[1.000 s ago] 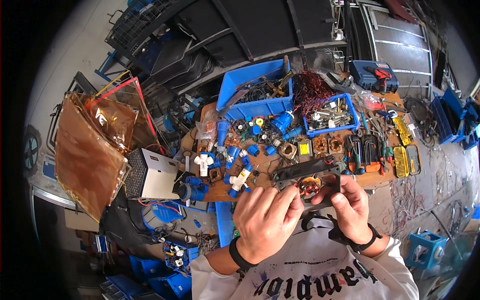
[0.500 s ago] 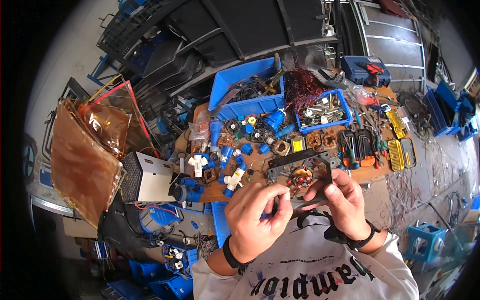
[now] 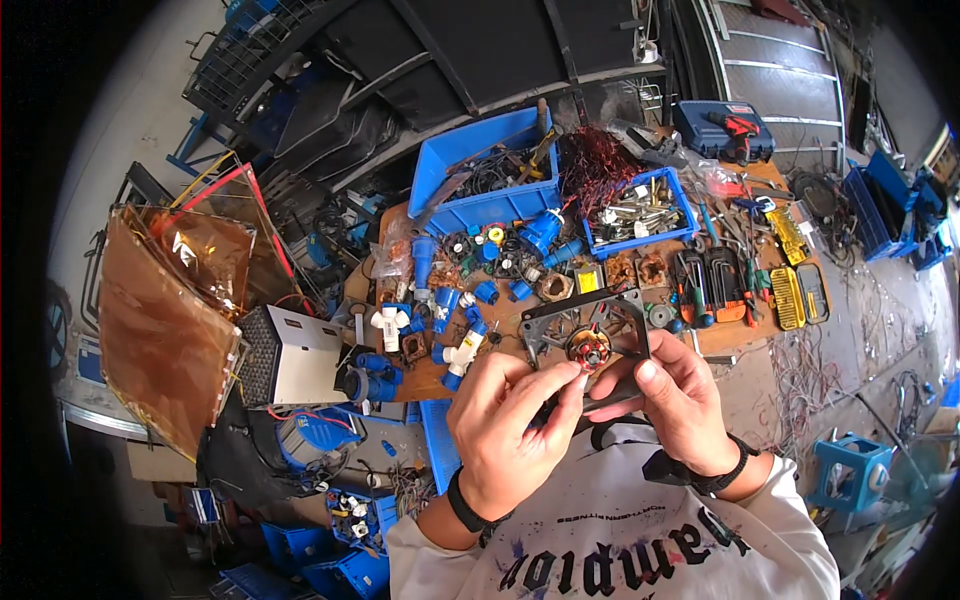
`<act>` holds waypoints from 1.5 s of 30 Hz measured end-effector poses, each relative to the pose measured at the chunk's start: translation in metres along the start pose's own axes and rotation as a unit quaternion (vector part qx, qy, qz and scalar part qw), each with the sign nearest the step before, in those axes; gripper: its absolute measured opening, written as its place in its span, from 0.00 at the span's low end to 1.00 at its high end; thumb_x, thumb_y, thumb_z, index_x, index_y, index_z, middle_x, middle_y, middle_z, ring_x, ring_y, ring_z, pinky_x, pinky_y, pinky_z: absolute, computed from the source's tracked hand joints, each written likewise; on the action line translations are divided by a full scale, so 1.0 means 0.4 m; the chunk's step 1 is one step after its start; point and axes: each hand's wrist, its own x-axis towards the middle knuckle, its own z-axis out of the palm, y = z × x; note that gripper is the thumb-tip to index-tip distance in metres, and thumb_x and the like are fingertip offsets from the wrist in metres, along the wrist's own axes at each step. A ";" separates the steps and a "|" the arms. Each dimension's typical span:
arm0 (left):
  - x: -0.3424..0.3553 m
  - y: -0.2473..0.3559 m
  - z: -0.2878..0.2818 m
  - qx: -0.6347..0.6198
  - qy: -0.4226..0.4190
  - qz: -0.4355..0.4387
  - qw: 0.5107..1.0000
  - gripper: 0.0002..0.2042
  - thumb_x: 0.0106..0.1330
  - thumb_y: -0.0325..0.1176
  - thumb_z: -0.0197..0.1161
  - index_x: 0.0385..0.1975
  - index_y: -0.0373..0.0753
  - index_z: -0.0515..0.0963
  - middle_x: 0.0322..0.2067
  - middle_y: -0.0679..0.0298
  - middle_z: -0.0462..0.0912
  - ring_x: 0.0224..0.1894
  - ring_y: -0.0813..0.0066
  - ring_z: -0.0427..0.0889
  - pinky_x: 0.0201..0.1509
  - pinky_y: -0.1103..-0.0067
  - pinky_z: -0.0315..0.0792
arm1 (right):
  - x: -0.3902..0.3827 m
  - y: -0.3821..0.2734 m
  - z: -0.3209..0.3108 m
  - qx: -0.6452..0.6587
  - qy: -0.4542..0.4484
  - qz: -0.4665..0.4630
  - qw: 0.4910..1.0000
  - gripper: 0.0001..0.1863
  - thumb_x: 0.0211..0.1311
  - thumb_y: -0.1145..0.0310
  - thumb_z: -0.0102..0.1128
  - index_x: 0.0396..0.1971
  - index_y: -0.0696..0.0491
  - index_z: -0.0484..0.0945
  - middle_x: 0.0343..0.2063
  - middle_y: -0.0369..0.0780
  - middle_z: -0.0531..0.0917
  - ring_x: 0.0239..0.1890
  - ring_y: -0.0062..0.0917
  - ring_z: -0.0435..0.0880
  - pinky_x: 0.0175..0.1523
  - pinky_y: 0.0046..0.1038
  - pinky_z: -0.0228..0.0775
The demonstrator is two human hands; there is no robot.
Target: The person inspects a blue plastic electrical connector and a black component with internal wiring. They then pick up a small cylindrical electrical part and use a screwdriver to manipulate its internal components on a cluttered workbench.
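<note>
In front of my chest is a square black cooling fan frame [image 3: 632,308] without blades. At its centre sits a round motor coil [image 3: 589,348] with red and copper windings. My right hand [image 3: 680,400] grips the frame by its right side and near corner, thumb on top. The fingers of my left hand [image 3: 515,420] are closed in a pinch against the coil's near edge; anything between the fingertips is too small to make out. The frame's near left corner is hidden behind my left hand.
Beyond the frame, the wooden bench carries blue plugs [image 3: 422,262], white connectors [image 3: 390,322], a large blue bin [image 3: 480,215] and a blue tray of metal parts [image 3: 640,238]. Hand tools [image 3: 725,285], a yellow bit case [image 3: 788,300] and a red drill [image 3: 740,130] are at the right.
The fan frame has tilted so that its open face shows more. My left fingertips have moved in from beside the coil to touch it, while my right hand keeps its grip.
</note>
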 end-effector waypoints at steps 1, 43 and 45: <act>0.000 0.001 0.001 0.005 -0.003 0.001 1.000 0.11 0.47 0.24 0.74 0.31 0.44 0.85 0.20 0.67 0.71 0.20 0.74 0.71 0.21 0.78 0.62 | 0.001 -0.001 -0.002 -0.001 0.001 0.004 1.000 0.17 0.73 0.68 0.49 0.54 0.62 0.66 0.39 0.47 0.82 0.46 0.31 0.83 0.50 0.35 0.82; 0.014 -0.033 0.034 0.007 -0.066 -0.033 0.997 0.12 0.45 0.20 0.74 0.30 0.38 0.84 0.25 0.65 0.78 0.25 0.74 0.72 0.26 0.80 0.67 | 0.031 -0.007 -0.028 -0.005 0.015 0.020 1.000 0.14 0.72 0.69 0.50 0.51 0.62 0.67 0.39 0.49 0.83 0.44 0.32 0.85 0.48 0.34 0.83; 0.013 -0.040 0.038 -0.015 -0.055 -0.049 0.997 0.12 0.46 0.20 0.74 0.31 0.38 0.83 0.24 0.66 0.76 0.25 0.77 0.71 0.26 0.81 0.66 | 0.038 0.002 -0.027 -0.019 0.025 0.017 0.999 0.14 0.72 0.69 0.50 0.51 0.62 0.67 0.39 0.49 0.83 0.43 0.32 0.85 0.48 0.33 0.83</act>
